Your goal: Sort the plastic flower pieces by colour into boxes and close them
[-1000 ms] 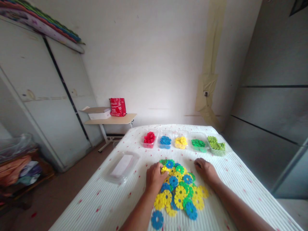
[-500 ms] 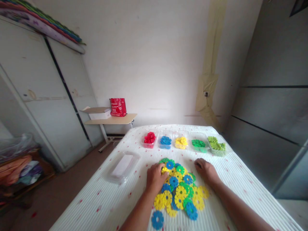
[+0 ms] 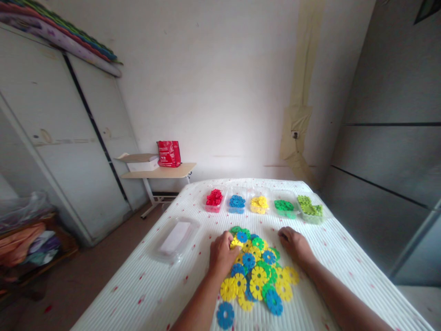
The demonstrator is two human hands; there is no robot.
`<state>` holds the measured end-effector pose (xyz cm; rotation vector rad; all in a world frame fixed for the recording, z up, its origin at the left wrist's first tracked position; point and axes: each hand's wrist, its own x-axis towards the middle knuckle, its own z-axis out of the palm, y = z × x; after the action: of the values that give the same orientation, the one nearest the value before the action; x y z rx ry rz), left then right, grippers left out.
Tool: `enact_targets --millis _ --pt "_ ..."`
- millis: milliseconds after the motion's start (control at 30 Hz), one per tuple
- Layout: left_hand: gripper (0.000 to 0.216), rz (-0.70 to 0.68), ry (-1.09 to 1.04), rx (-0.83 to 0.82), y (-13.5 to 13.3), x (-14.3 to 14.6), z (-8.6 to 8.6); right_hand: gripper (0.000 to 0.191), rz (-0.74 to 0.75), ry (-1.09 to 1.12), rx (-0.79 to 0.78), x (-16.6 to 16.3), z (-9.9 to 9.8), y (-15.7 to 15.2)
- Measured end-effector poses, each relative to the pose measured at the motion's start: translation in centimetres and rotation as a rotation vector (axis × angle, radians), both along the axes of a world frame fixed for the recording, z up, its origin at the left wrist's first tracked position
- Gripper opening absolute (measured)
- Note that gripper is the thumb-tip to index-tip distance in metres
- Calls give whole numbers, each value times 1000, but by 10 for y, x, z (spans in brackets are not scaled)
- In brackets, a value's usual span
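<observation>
Reads no text, number or brand anywhere. Makes out only pale print on the front of the red bag (image 3: 168,153) standing on the small surface (image 3: 174,171) by the wall, too small and blurred to spell out. Finds nothing legible on the white box (image 3: 142,163) beside it, on the clear tubs (image 3: 212,209) along the far edge of the bed (image 3: 344,257), or on the coloured discs (image 3: 257,271) piled nearer.

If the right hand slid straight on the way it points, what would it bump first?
The right hand would probably reach the tub of yellow pieces first, though depth is unclear.
</observation>
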<state>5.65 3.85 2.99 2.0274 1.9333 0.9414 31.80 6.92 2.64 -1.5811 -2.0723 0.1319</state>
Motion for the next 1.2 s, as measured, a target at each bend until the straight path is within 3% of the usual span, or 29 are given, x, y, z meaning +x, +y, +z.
enact_targets --millis 300,700,867,1033,1100,1200 --pt "10 13 -100 -10 1 -1 -3 20 -6 6 -22 -1 1 0" --pt "19 -31 -629 43 12 -16 -4 21 -37 -60 -17 -4 4 -2" --pt "20 -81 -809 -172 28 -7 29 22 -74 -94 -4 -6 2 -1" --pt "23 -114 -911 -223 89 37 81 21 -72 -82 -9 -5 0 1" --pt "29 -104 -928 -199 113 59 90 21 -71 -72 -17 -5 0 1" --pt "33 -46 -914 -173 127 82 86 21 -77 -60 -27 -5 -1 2"
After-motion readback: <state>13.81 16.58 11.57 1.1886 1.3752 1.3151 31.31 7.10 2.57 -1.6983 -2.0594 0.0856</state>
